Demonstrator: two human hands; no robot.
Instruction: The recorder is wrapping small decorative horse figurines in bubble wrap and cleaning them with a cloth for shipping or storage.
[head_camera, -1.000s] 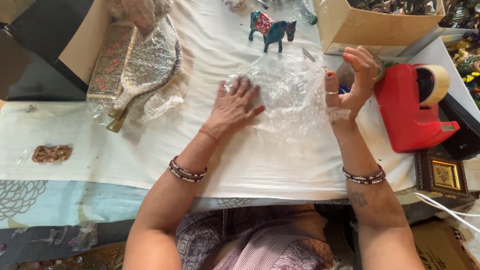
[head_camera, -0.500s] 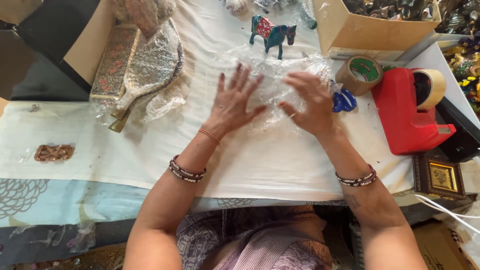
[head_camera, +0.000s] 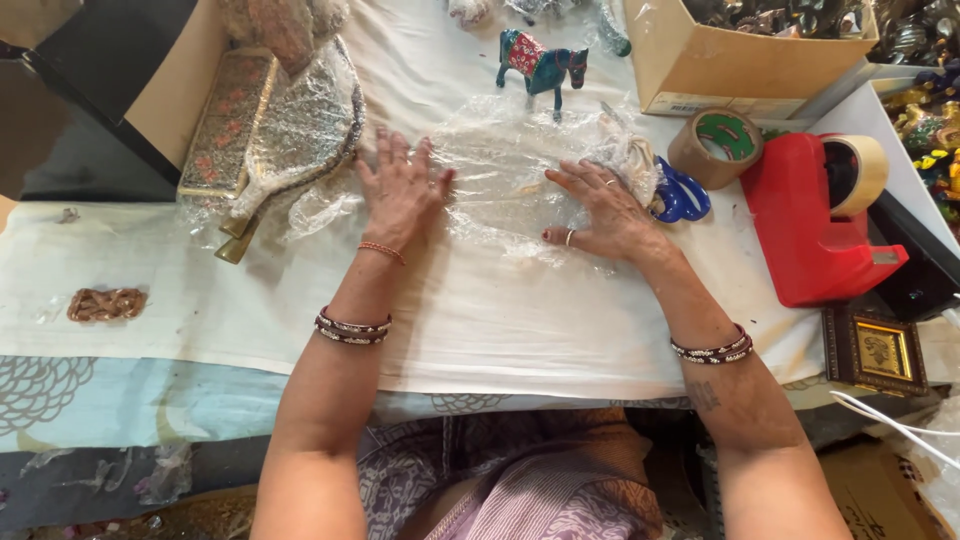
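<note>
Head view: left hand (head_camera: 400, 190) and right hand (head_camera: 600, 212), fingers spread flat, press bubble wrap (head_camera: 505, 165) (long axis left-right).

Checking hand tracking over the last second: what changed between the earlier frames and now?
The right hand left the brown tape roll by the red tape dispenser and came left, down flat onto the clear plastic sheet. It let go of nothing visible and has no grip now. The left hand stayed flat on the sheet's left edge. The toy horse, blue scissors and cardboard box kept their places.
</note>
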